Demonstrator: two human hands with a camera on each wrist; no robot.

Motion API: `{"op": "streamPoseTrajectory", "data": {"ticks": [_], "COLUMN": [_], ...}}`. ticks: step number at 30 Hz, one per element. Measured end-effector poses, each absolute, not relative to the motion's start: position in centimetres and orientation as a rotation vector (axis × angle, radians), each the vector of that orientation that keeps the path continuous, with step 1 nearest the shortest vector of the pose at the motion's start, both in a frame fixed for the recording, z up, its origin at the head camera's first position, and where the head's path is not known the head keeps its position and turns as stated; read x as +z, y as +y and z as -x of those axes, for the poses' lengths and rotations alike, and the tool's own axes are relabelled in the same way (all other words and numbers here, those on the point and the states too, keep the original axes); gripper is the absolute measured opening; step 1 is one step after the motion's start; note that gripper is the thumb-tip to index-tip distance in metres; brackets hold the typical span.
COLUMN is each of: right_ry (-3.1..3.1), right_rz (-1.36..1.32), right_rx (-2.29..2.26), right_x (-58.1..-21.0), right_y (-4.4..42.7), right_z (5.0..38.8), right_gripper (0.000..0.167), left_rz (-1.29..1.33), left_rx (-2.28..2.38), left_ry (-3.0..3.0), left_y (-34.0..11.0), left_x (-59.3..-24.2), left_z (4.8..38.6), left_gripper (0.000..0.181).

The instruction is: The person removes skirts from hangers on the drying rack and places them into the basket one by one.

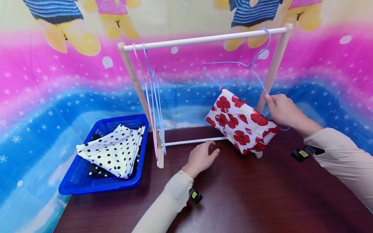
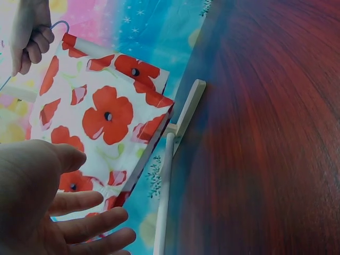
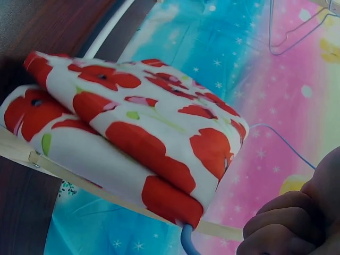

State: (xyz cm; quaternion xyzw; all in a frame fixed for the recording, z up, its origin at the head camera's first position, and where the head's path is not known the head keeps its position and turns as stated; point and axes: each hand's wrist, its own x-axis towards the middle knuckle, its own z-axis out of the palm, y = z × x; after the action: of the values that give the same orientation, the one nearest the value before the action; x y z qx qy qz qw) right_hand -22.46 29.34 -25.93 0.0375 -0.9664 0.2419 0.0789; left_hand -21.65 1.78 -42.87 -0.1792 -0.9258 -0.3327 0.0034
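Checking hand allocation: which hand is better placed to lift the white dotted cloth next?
Likely the left hand: it holds nothing and is nearer the blue basket with the white dotted cloth. The right hand grips the hanger bearing the floral cloth.

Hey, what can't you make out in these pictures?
- Lower bar of the held blue hanger, head view: mostly hidden by the flowered cloth.
- White-dotted black cloth, head view: mostly covered by the black-dotted white cloth.
- Right hand, right wrist view: cut off by the right and bottom edges.
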Motion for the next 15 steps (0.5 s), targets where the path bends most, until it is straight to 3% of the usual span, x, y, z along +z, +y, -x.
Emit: {"op": "streamPoseTrajectory", "data": {"ticks": [15], "right_ry": [-2.905], "right_rz": [-0.131], "right_rx": [0.741], "right_x": [-26.19], "right_y": [28.42], "right_z": [22.70], "right_gripper": [0.068], "left_rz": [0.518], "left_rx": [-1.246], "left_ry": [-2.849], "left_y": [2.08], "left_x": [-43.56], "left_z": [21.84], "left_gripper": [0.032]}}
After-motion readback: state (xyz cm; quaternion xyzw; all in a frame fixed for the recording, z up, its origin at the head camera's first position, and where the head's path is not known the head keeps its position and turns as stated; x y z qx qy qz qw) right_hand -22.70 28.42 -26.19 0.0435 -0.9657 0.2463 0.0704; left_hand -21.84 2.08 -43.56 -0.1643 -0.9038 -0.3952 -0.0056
